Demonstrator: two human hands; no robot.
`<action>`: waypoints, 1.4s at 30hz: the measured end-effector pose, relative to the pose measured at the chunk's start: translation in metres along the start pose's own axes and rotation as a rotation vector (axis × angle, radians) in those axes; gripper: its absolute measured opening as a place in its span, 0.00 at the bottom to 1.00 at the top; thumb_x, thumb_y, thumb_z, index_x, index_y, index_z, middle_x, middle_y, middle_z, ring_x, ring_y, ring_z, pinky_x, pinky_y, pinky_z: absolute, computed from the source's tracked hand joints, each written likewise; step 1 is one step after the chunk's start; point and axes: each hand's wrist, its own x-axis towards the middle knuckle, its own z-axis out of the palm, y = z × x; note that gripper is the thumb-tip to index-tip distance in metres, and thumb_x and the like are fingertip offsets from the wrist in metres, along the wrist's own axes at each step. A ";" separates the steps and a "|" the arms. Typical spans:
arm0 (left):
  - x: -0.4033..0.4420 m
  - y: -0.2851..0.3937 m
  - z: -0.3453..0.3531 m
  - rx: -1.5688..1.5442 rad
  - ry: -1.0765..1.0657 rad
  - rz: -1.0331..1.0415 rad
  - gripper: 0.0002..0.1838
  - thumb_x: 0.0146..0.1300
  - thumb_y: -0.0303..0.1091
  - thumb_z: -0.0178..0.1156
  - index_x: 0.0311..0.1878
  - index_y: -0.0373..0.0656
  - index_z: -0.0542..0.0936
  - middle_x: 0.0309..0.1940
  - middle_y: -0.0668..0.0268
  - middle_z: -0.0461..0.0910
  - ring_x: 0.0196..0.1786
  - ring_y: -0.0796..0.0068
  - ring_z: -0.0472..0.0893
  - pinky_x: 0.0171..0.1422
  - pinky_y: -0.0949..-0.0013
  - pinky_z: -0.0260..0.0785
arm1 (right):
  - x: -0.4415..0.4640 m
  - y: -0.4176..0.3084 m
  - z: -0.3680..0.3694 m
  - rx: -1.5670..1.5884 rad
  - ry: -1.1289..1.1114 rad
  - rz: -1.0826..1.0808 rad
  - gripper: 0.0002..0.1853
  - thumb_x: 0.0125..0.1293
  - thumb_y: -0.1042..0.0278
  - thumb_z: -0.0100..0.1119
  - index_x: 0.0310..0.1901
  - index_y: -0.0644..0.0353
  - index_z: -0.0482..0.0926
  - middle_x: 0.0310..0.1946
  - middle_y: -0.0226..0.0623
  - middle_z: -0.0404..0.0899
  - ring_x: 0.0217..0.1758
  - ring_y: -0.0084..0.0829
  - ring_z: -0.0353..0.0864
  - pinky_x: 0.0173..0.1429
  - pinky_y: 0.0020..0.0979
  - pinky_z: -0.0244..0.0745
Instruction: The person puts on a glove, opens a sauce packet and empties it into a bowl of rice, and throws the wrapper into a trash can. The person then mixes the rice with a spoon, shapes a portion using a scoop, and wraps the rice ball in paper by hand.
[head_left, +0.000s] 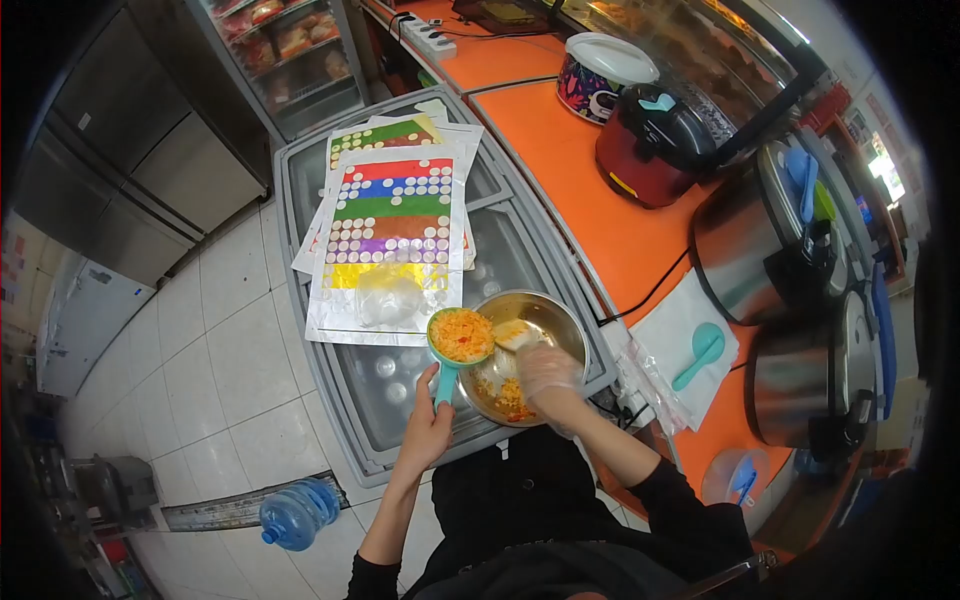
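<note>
My left hand (430,432) is wrapped round the handle of a teal scoop (444,386). Orange rice-like food (461,334) with red bits fills the scoop, which is over the left rim of a metal bowl (566,322). Inside the bowl is my right hand (552,380), in a clear plastic glove, with its fingers closed. A pale, paddle-like utensil (514,334) sticks out from those fingers; its handle is hidden. Loose orange food (512,402) lies at the bottom of the bowl, on the side near my body.
Printed foil bags (385,215) lie on the grey freezer lid (395,425) beyond the bowl. To the right, an orange counter (555,150) carries a red cooker (650,150), large steel pots (740,230) and a teal spoon (703,350). A blue water jug (300,513) lies on the floor.
</note>
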 end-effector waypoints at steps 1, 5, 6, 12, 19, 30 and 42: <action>0.003 0.000 0.000 -0.011 -0.011 0.004 0.31 0.66 0.25 0.40 0.71 0.55 0.48 0.32 0.65 0.68 0.15 0.85 0.62 0.16 0.79 0.56 | 0.008 -0.003 0.006 0.001 0.023 0.040 0.12 0.64 0.66 0.48 0.38 0.62 0.80 0.36 0.44 0.82 0.37 0.38 0.85 0.38 0.40 0.81; 0.003 0.000 0.001 -0.011 -0.021 0.008 0.29 0.65 0.25 0.40 0.70 0.54 0.51 0.30 0.65 0.68 0.15 0.86 0.62 0.16 0.80 0.54 | -0.033 0.015 0.022 -0.387 -0.101 -0.203 0.10 0.66 0.67 0.48 0.41 0.60 0.78 0.34 0.41 0.81 0.37 0.34 0.85 0.34 0.34 0.81; 0.007 -0.003 -0.001 -0.018 -0.017 0.008 0.29 0.65 0.25 0.40 0.70 0.54 0.51 0.30 0.65 0.68 0.15 0.86 0.62 0.16 0.80 0.54 | -0.039 0.019 -0.004 -0.485 -0.120 -0.152 0.09 0.66 0.66 0.48 0.40 0.56 0.78 0.32 0.40 0.80 0.34 0.29 0.85 0.31 0.30 0.80; 0.035 0.007 0.000 0.722 -0.076 0.203 0.26 0.61 0.29 0.47 0.64 0.45 0.58 0.33 0.45 0.79 0.35 0.50 0.81 0.41 0.53 0.70 | 0.008 0.054 -0.029 -0.168 -0.004 -0.095 0.10 0.62 0.67 0.49 0.33 0.56 0.82 0.32 0.40 0.82 0.35 0.35 0.84 0.36 0.33 0.79; 0.036 0.009 0.042 1.309 -0.429 -0.030 0.30 0.53 0.27 0.58 0.59 0.26 0.62 0.36 0.43 0.79 0.44 0.45 0.80 0.47 0.52 0.73 | 0.008 0.120 0.078 0.414 0.344 -0.489 0.13 0.63 0.62 0.49 0.28 0.58 0.79 0.27 0.39 0.82 0.31 0.39 0.82 0.34 0.37 0.76; 0.024 -0.050 0.057 0.799 -0.154 0.063 0.34 0.60 0.33 0.51 0.65 0.27 0.52 0.32 0.40 0.79 0.38 0.43 0.80 0.45 0.49 0.71 | -0.073 0.011 0.068 0.277 0.099 0.010 0.10 0.62 0.69 0.46 0.43 0.58 0.74 0.30 0.49 0.81 0.35 0.46 0.82 0.39 0.44 0.77; 0.017 -0.072 0.036 0.554 -0.041 0.180 0.29 0.63 0.34 0.47 0.68 0.44 0.57 0.29 0.51 0.78 0.31 0.55 0.78 0.37 0.57 0.69 | -0.050 0.037 0.041 0.405 0.190 -0.157 0.18 0.68 0.55 0.44 0.51 0.57 0.74 0.33 0.50 0.79 0.35 0.50 0.79 0.42 0.46 0.73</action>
